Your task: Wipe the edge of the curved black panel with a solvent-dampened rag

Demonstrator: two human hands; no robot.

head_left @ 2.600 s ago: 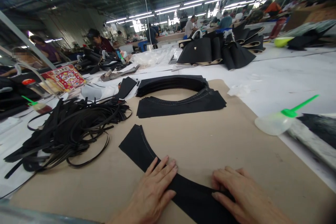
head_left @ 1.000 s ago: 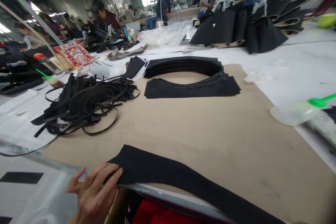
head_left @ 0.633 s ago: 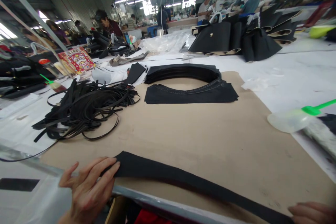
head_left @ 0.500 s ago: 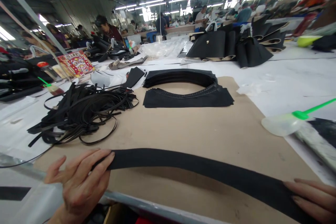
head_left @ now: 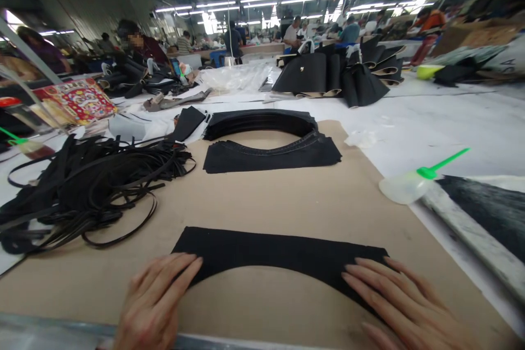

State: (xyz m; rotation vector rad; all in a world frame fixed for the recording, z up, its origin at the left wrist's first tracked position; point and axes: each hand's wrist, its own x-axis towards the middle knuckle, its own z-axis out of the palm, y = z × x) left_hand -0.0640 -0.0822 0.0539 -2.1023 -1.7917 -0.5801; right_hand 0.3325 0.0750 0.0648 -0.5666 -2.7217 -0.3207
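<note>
A curved black fabric piece [head_left: 270,251] lies flat on the brown cardboard sheet [head_left: 287,197] near the front edge, its arch opening toward me. My left hand [head_left: 158,298] rests open with fingers flat on the piece's left end. My right hand [head_left: 400,303] lies open with fingers stretched over its right end. Farther back on the cardboard sits a stack of similar curved black pieces [head_left: 270,153].
A tangle of black straps [head_left: 82,186] lies at the left. A clear squeeze bottle with a green nozzle [head_left: 414,183] lies at the right beside a dark slab [head_left: 484,213]. Black bags [head_left: 328,76] stand further back. Other people work at distant tables.
The fabric piece hung over the table's front edge, held at both ends; now it lies flat on the cardboard with both hands pressing its ends.
</note>
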